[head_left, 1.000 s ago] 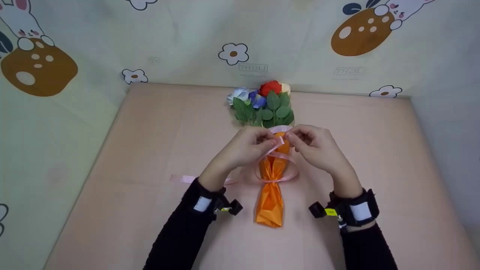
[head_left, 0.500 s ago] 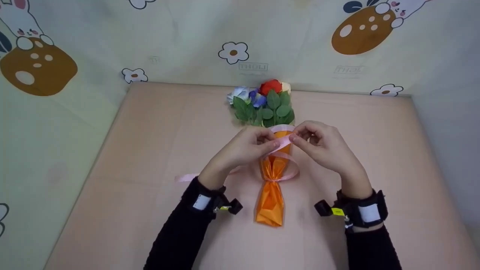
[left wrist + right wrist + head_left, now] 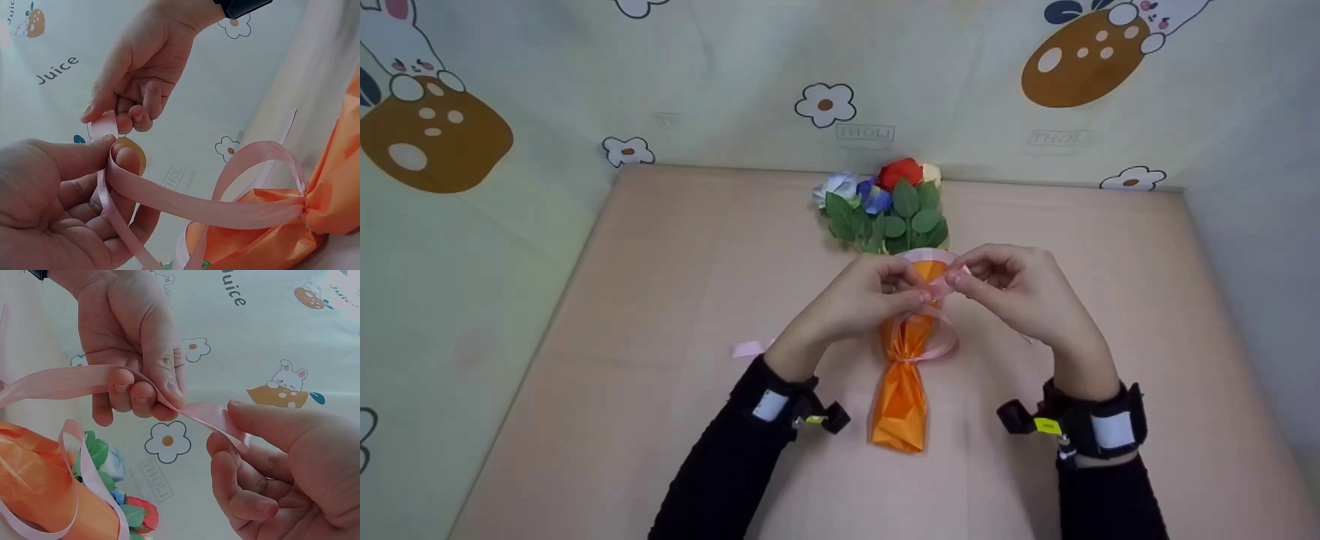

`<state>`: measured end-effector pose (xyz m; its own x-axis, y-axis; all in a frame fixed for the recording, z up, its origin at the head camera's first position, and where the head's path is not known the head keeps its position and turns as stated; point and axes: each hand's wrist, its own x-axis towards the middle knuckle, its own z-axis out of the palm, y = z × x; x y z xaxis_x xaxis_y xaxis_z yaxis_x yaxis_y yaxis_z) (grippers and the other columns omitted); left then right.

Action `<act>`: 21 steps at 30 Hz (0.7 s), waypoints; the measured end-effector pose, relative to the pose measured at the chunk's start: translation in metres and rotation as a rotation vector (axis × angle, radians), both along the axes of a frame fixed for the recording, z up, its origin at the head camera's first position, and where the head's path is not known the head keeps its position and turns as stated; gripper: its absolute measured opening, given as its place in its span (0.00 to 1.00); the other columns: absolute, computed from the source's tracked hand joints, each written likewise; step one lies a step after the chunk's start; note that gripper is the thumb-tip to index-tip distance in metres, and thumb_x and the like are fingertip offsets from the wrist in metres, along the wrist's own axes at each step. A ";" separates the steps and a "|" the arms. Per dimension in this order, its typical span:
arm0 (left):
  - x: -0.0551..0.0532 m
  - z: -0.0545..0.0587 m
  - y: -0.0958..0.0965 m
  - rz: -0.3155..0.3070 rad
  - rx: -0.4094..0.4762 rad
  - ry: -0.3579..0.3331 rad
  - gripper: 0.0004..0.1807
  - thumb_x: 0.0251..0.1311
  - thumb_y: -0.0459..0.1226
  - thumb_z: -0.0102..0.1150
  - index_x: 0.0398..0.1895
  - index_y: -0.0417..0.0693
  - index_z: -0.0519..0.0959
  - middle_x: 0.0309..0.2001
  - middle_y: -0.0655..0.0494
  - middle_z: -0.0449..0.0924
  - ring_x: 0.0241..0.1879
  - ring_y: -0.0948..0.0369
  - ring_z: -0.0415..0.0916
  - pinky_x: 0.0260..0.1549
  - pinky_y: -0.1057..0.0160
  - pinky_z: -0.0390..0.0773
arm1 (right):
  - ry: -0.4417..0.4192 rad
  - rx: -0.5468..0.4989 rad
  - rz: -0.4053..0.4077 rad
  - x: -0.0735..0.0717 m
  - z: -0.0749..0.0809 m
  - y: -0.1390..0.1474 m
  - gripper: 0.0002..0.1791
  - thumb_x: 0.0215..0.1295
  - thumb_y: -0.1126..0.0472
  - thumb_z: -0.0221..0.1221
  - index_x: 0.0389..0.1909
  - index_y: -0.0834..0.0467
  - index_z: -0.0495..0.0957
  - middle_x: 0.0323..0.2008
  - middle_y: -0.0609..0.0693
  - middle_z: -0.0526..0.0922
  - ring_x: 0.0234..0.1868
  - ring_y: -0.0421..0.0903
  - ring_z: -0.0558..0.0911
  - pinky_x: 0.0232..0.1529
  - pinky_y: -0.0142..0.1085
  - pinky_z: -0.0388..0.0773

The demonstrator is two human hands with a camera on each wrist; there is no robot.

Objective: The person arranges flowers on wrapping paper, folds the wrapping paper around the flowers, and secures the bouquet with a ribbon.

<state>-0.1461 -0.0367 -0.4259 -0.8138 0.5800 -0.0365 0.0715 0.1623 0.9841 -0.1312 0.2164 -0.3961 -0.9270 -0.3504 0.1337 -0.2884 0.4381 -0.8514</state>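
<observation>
A bouquet lies on the table, its orange wrapping paper (image 3: pixel 903 405) gathered at a narrow waist where a pink ribbon (image 3: pixel 197 208) is tied. Above the wrapping, my left hand (image 3: pixel 870 296) pinches the ribbon between thumb and fingers, with a loop running back to the waist. My right hand (image 3: pixel 1020 296) pinches the ribbon's short end close to the left fingertips. In the right wrist view the stretch of ribbon (image 3: pixel 205 413) between the two hands looks twisted. Red, blue and pale flowers (image 3: pixel 900 172) with green leaves (image 3: pixel 911 214) stick out at the far end.
The pinkish table (image 3: pixel 660 285) meets a patterned wall covering (image 3: pixel 720 90) right behind the flowers. A loose ribbon tail (image 3: pixel 748 349) shows left of the left wrist. Each wrist wears a black strap with a small camera.
My right hand has shifted right, now pinching the ribbon end that stood out from the left fingers. The left hand has edged right, and the ribbon tail on the table has drawn toward the left wrist.
</observation>
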 end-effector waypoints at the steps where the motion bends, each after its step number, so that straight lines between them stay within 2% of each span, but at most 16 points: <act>1: 0.000 0.000 0.000 -0.007 0.000 0.006 0.06 0.76 0.33 0.68 0.47 0.38 0.87 0.38 0.51 0.86 0.34 0.56 0.81 0.43 0.55 0.88 | -0.002 -0.008 0.000 0.000 0.000 0.000 0.06 0.75 0.61 0.71 0.46 0.59 0.92 0.36 0.49 0.91 0.32 0.47 0.85 0.31 0.29 0.79; 6: 0.000 -0.002 0.001 -0.057 -0.011 0.034 0.05 0.75 0.32 0.68 0.46 0.38 0.86 0.37 0.52 0.85 0.33 0.60 0.79 0.36 0.65 0.83 | 0.041 -0.001 0.011 0.001 0.002 0.003 0.04 0.74 0.65 0.71 0.44 0.59 0.92 0.35 0.48 0.91 0.31 0.46 0.85 0.32 0.28 0.79; 13: 0.000 0.000 0.002 -0.171 -0.078 0.092 0.06 0.75 0.34 0.69 0.48 0.40 0.86 0.36 0.56 0.82 0.33 0.61 0.75 0.35 0.68 0.79 | 0.092 0.078 0.024 0.005 0.005 0.011 0.02 0.73 0.63 0.72 0.42 0.56 0.93 0.32 0.44 0.90 0.31 0.44 0.84 0.31 0.29 0.79; 17: -0.002 0.001 -0.005 -0.231 -0.152 0.164 0.10 0.80 0.39 0.63 0.53 0.42 0.86 0.35 0.54 0.81 0.32 0.58 0.75 0.35 0.65 0.78 | 0.098 0.083 0.024 0.004 0.006 0.012 0.02 0.73 0.62 0.72 0.42 0.55 0.93 0.31 0.44 0.89 0.30 0.44 0.83 0.31 0.29 0.78; 19: -0.004 0.002 -0.011 -0.229 -0.209 0.228 0.13 0.83 0.39 0.57 0.57 0.41 0.86 0.40 0.53 0.84 0.36 0.56 0.79 0.42 0.63 0.82 | 0.096 0.074 0.021 0.004 0.007 0.013 0.02 0.72 0.62 0.73 0.42 0.56 0.93 0.31 0.45 0.89 0.29 0.45 0.82 0.31 0.28 0.78; 21: -0.006 0.002 -0.017 -0.195 -0.288 0.295 0.16 0.84 0.35 0.50 0.61 0.41 0.85 0.47 0.51 0.87 0.45 0.53 0.82 0.53 0.59 0.83 | 0.096 0.064 0.011 0.003 0.007 0.014 0.03 0.72 0.62 0.73 0.42 0.56 0.93 0.31 0.46 0.89 0.29 0.45 0.82 0.31 0.28 0.78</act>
